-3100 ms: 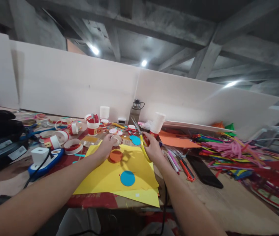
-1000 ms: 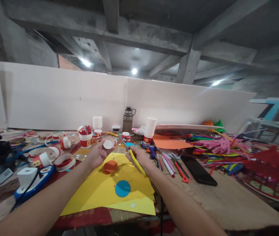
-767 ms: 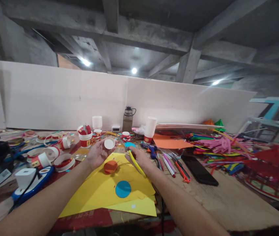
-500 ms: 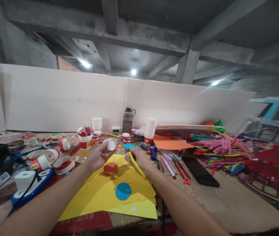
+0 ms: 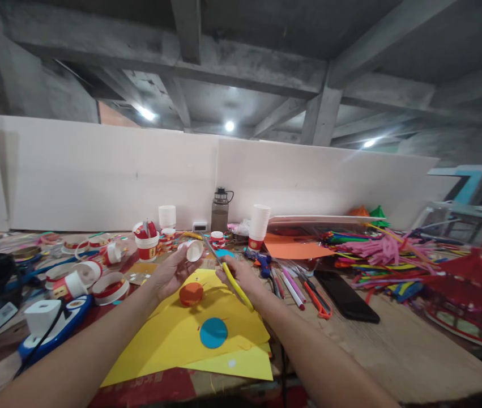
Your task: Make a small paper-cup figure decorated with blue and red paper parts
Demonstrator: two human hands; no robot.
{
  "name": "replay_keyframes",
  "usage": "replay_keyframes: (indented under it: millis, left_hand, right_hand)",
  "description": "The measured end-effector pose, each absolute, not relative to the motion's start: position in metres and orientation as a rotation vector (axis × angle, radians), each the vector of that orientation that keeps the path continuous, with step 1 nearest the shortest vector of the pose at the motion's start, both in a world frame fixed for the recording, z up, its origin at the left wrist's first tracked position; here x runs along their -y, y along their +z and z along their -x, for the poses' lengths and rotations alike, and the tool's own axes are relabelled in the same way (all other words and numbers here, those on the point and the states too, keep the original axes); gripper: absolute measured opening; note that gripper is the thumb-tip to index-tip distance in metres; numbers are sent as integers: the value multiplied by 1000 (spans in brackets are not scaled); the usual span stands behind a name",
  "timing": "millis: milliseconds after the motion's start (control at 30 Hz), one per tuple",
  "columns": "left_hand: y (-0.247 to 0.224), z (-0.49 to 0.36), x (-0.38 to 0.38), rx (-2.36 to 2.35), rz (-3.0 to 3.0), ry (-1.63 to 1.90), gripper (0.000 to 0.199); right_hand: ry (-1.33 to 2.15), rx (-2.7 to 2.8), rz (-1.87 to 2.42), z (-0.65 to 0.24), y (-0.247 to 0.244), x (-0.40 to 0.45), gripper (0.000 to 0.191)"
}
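Note:
My left hand (image 5: 171, 273) holds up a short white paper cup (image 5: 194, 250) in its fingers, the round opening facing me. My right hand (image 5: 241, 276) is closed around a long yellow-handled knife (image 5: 237, 286). A narrow grey blade points up and left from that grip, close to the cup's right side; whether it touches the cup I cannot tell. Under both hands lie yellow sheets (image 5: 160, 345). On them rest an orange disc (image 5: 191, 294) and a blue disc (image 5: 213, 332).
Cut red-and-white cup rings (image 5: 111, 288) and a blue-white power strip (image 5: 56, 323) lie left. Behind stand stacked cups (image 5: 259, 224) and a bottle (image 5: 220, 212). Right are a glue gun (image 5: 263, 263), markers (image 5: 293, 288), orange-handled scissors (image 5: 322, 307), a phone (image 5: 346, 296) and pipe cleaners (image 5: 380, 249).
My left hand and the cup have shifted very slightly right, and the cup's opening is turned a little. The knife stays in my right hand, nearly unmoved.

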State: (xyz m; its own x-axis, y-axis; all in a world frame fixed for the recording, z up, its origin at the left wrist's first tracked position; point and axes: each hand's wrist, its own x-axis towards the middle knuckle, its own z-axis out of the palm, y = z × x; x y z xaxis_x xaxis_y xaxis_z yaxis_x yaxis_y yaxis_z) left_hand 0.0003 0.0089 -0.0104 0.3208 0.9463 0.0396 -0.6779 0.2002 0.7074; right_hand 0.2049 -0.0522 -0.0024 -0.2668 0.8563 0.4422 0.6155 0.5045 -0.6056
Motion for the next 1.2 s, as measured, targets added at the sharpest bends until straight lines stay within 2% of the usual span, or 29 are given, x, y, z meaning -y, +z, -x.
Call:
replay_keyframes:
  millis: [267,367,533,967,1200]
  left_hand:
    - [-9,0,-8,-433,-805,1214,15]
    - [-6,3,-9,-366,-921,1200,28]
    - [-3,10,-13,-313,-970,1253,36]
    - [-2,14,-17,-347,-1083,1373,32]
    - [-4,16,-19,-371,-1153,1326,34]
  right_hand:
    - [479,1983,1221,-208,-6,47,29]
    - [501,2011,1209,-208,-6,48,27]
    - [522,2003,1238,-208,-4,49,28]
    - [593,2057,1296,-203,12,65,30]
    - [778,2005,1337,-199,14,71,31]
